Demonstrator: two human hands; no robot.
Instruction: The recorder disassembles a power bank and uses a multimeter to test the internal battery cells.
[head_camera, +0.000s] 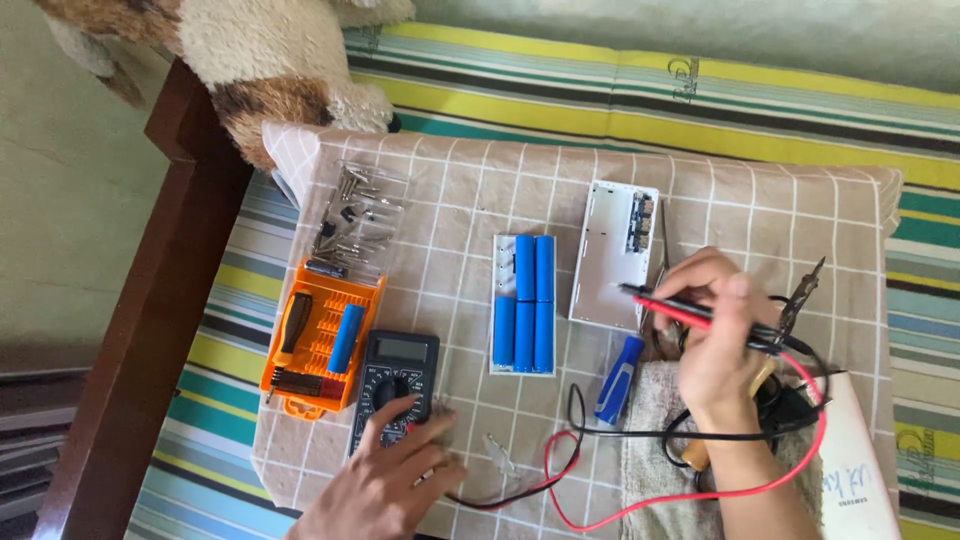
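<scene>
My left hand (385, 480) rests on the lower part of a black multimeter (395, 385), fingers by its dial. My right hand (715, 340) holds a red and a black test probe (690, 312) together, tips pointing left at a white plastic case (613, 255) with a small circuit board at its top right. A white holder with several blue cylindrical battery cells (525, 303) lies between the meter and the case. Red and black leads (600, 470) loop across the checked cloth (440, 200).
An orange screwdriver kit (315, 340) with one blue cell in it and a clear lid of bits (358, 215) lie at left. A blue-handled screwdriver (618, 380), a towel (655, 450), tweezers (805, 290) and a plush toy (250, 50) are nearby. A wooden bed rail (150, 300) runs at left.
</scene>
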